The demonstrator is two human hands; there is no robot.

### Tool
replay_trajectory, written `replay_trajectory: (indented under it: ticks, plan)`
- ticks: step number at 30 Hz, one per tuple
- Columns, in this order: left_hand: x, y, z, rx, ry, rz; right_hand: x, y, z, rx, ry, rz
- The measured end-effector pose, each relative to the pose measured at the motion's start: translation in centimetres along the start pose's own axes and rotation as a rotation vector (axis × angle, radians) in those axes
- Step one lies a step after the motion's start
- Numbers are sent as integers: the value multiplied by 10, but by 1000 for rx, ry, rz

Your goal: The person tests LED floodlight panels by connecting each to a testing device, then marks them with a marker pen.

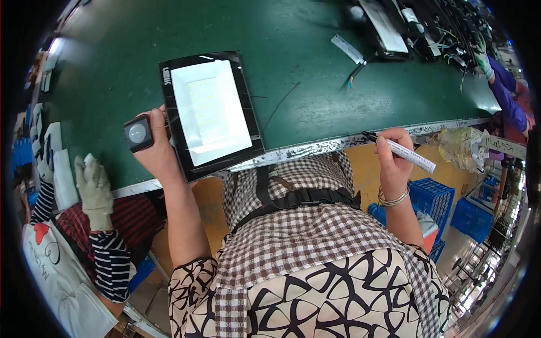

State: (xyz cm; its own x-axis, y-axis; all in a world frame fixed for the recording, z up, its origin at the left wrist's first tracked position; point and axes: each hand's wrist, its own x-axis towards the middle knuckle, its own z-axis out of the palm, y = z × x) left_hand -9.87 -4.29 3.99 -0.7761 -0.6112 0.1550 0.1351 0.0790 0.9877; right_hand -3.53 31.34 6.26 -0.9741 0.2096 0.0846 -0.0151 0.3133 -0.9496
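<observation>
My left hand [159,153] is closed round the motion sensor [137,133] at the side of a black-framed LED floodlight [213,112]. The floodlight lies face up across the front edge of the green table, its white reflector and rows of small LEDs showing. Over the table's edge to the right, my right hand [396,155] grips a white marker pen [416,156]. The pen's dark tip points left. A thin dark wire [280,107] lies on the table just right of the floodlight.
On the green table [293,50] lie a small silver driver box [347,49] with wires and a pile of black lamps [394,28]. A co-worker's gloved hand [94,186] is at the left; another's purple sleeve [507,101] is far right. Blue crates [434,197] stand below.
</observation>
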Motion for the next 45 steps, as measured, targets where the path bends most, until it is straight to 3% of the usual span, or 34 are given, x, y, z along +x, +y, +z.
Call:
replay_trajectory:
  ticks: [11, 16, 20, 25, 45]
  plan:
    - [28, 26, -31, 147, -14, 5, 48, -37, 92, 186, -421, 25]
    - [38, 13, -60, -22, -72, -98, 69, -40, 128, 218, -518, 47]
    - [30, 3, -65, -65, -63, -114, 77, -33, 158, 213, -548, -38]
    - [20, 6, -60, -100, -18, -123, 85, -19, 188, 368, -574, 101]
    - [13, 3, -60, -117, -5, -115, 87, -20, 200, 346, -623, 87]
